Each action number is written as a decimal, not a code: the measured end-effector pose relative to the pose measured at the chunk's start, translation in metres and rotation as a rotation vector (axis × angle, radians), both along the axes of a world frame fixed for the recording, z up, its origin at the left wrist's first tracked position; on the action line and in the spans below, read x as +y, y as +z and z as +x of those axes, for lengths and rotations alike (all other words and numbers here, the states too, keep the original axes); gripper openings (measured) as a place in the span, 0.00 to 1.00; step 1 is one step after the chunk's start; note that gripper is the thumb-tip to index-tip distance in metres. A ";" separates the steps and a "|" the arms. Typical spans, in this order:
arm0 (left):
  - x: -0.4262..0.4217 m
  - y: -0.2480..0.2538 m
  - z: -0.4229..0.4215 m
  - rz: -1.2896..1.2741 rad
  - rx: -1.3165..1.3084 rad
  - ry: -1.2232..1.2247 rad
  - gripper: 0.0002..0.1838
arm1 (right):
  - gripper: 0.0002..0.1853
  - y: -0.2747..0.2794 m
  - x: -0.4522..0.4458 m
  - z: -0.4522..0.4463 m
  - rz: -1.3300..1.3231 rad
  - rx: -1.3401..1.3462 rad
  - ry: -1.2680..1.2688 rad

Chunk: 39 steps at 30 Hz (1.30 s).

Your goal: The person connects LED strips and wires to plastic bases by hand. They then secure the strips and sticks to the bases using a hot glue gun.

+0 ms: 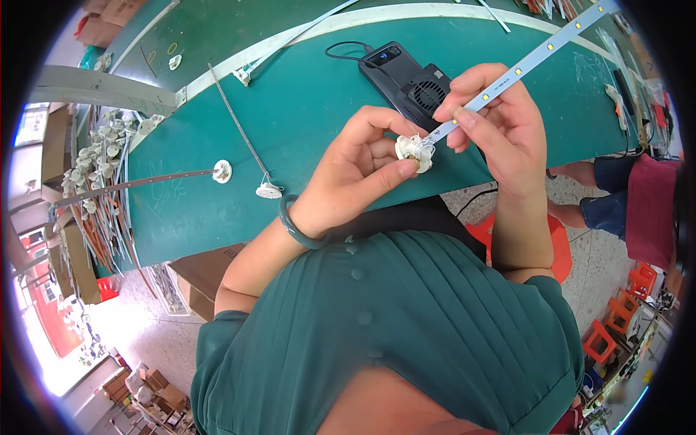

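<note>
The left hand [355, 156] is pinching a white round fitting [415, 155] between thumb and fingers, just over the near edge of the green surface [304, 94]. The right hand [511, 134] is gripping an LED strip [518, 71] between thumb and fingertips, near the end that's meeting the fitting's wires; the other end is slanting out across the far edge! Print is running along the strip, too small for reading, and a black fan unit [409, 87] is showing a lit display.
</note>
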<state>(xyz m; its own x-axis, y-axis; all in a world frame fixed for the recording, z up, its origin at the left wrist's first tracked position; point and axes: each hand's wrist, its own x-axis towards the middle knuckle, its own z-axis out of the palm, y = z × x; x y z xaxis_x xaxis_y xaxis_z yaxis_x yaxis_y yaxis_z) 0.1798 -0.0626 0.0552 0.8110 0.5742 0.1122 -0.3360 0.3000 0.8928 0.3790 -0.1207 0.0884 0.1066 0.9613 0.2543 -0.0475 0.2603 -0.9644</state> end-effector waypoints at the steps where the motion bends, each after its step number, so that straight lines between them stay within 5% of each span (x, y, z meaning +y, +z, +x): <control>1: 0.000 0.000 0.000 -0.004 0.006 0.003 0.14 | 0.12 0.000 0.000 0.000 -0.001 0.005 0.001; 26: 0.005 -0.008 0.003 0.044 0.077 0.043 0.22 | 0.11 -0.004 0.005 0.008 -0.020 -0.018 -0.030; 31: 0.012 -0.002 -0.015 0.153 0.171 0.161 0.27 | 0.12 0.001 -0.001 0.091 0.006 -0.149 -0.401; 34: 0.015 -0.002 -0.003 0.177 0.171 0.148 0.27 | 0.13 0.009 -0.016 0.117 0.042 0.049 -0.416; 39: 0.012 0.020 0.032 0.323 0.063 0.072 0.30 | 0.13 -0.013 -0.003 0.087 0.087 0.837 -0.066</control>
